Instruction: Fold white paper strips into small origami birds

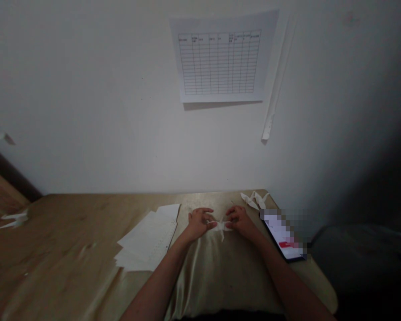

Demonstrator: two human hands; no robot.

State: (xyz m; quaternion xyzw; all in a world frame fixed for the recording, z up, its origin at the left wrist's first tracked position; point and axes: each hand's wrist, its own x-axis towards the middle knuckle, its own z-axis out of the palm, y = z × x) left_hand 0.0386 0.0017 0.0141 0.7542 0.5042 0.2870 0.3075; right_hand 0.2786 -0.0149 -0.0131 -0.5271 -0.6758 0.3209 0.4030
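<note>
A small white folded paper crane (222, 226) is held just above the cloth, its two wings stretched out sideways and a thin point hanging down toward me. My left hand (200, 221) pinches the left wing between thumb and fingers. On the other side, my right hand (239, 220) grips the right wing the same way. Both hands are closed at the fingertips, with the remaining fingers curled above. More folded white paper pieces, which look like cranes (255, 199), lie beyond my right hand at the table's back corner.
A stack of white paper sheets (147, 240) lies left of my forearm. A phone (284, 236) with a lit screen rests at the right edge. The tan cloth-covered table (70, 249) meets a wall carrying a printed chart (220, 62). White scraps (15, 218) lie far left.
</note>
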